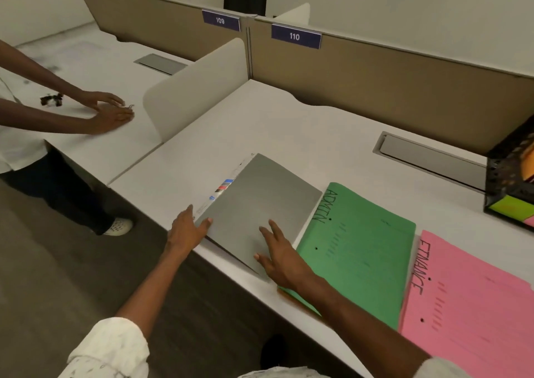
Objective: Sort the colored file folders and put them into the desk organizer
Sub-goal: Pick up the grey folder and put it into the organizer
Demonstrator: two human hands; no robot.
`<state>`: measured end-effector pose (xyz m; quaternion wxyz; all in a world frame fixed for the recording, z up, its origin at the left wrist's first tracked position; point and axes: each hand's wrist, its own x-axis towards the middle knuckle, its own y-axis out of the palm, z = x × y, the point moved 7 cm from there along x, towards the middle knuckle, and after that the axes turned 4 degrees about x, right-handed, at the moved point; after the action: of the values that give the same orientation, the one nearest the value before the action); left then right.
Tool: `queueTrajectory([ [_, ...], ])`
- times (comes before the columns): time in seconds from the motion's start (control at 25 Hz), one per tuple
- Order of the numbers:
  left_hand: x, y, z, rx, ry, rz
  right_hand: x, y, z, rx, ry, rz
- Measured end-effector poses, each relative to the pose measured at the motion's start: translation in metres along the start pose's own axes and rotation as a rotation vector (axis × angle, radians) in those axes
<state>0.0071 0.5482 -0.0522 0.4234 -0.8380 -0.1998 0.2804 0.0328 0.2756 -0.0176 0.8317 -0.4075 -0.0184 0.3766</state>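
Observation:
A grey folder lies at the desk's front edge, with white papers showing along its left side. My left hand holds its near left corner, thumb on top. My right hand lies flat on the folder's lower right part, fingers spread. To the right lies a green folder marked ADMIN, then a pink folder marked FINANCE. The black mesh desk organizer stands at the right edge, with coloured folders in it.
A white divider separates this desk from the neighbouring one, where another person's hands rest near a binder clip. A tan partition runs along the back. A grey cable hatch sits by the organizer.

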Motion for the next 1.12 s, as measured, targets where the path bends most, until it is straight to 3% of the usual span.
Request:
queueTrajectory([
  [0.16, 0.015, 0.006, 0.003, -0.041, 0.088, 0.136, 0.020, 0.020, -0.010, 0.008, 0.157, 0.093],
  [0.28, 0.001, -0.007, -0.013, -0.332, 0.059, 0.193, 0.023, 0.023, -0.017, 0.054, 0.202, 0.060],
  [0.4, -0.028, -0.028, -0.037, -0.674, 0.050, 0.279, 0.020, 0.010, -0.015, 0.170, 0.129, -0.102],
  [0.56, -0.085, -0.053, -0.065, -0.928, 0.132, 0.138, 0.015, -0.020, -0.040, 0.731, 0.251, -0.333],
  [0.68, -0.126, -0.066, -0.089, -0.916, 0.218, 0.045, 0.021, -0.044, -0.062, 1.142, 0.307, -0.367],
  [0.8, -0.165, -0.080, -0.126, -0.804, 0.405, 0.010, 0.021, -0.074, -0.067, 1.445, 0.247, -0.383],
  [0.92, -0.197, -0.092, -0.161, -0.739, 0.572, -0.023, 0.011, -0.105, -0.069, 1.516, 0.158, -0.433],
  [1.12, -0.213, -0.101, -0.203, -0.872, 0.634, -0.028, -0.030, -0.152, -0.088, 1.558, 0.136, -0.571],
])
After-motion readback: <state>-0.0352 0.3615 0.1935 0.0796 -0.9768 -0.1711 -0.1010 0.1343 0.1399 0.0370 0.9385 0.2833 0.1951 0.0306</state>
